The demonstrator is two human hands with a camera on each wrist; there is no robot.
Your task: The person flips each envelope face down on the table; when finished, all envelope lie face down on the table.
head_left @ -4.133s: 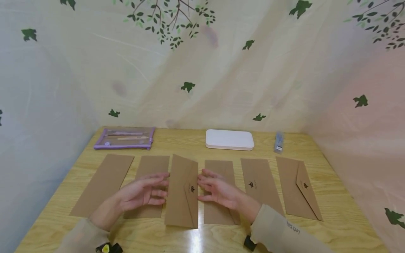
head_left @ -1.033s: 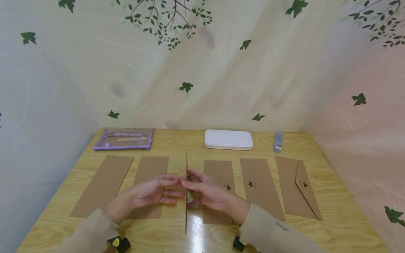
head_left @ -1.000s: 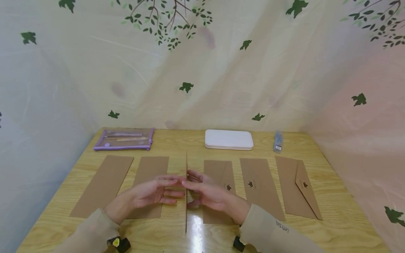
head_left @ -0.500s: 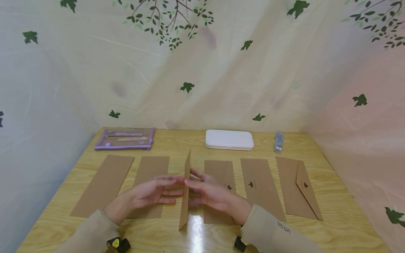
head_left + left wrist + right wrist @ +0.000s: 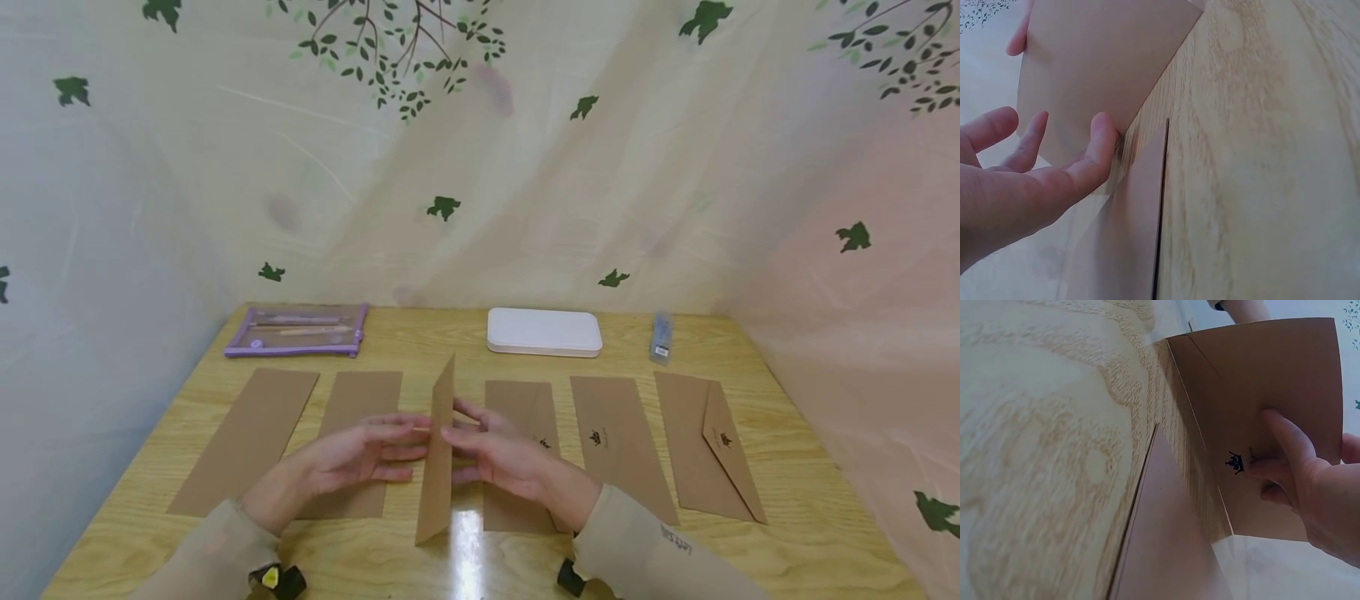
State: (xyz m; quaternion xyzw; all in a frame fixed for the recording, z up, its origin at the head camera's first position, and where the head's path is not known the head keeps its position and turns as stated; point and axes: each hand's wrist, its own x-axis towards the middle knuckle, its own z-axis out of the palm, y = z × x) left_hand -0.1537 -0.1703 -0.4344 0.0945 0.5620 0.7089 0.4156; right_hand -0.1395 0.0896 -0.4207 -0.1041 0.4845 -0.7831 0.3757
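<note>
A brown paper envelope (image 5: 435, 475) stands on its long edge in front of me, turned nearly edge-on, its plain face angled left. My right hand (image 5: 510, 462) pinches it, thumb over the upper edge and fingers against the other face. On that face a black crown print (image 5: 1234, 462) shows in the right wrist view. With fingers spread, my left hand (image 5: 341, 458) has its fingertips right at the plain face, as the left wrist view shows. Flat brown envelopes lie close by on both sides, one left (image 5: 356, 396) partly beneath my left hand, one right (image 5: 517, 400) behind my right.
More flat envelopes lie at the far left (image 5: 251, 437), at the right (image 5: 622, 450) and at the far right (image 5: 693, 442). Along the back of the wooden table (image 5: 795, 533) sit a purple-edged pencil pouch (image 5: 296, 331), a white case (image 5: 544, 332) and a small bluish packet (image 5: 661, 337).
Four seconds ago the envelope showed its flap and crown print; it has turned through edge-on, and its plain face now shows. Over the last half second its lower end swings left, with my left hand.
</note>
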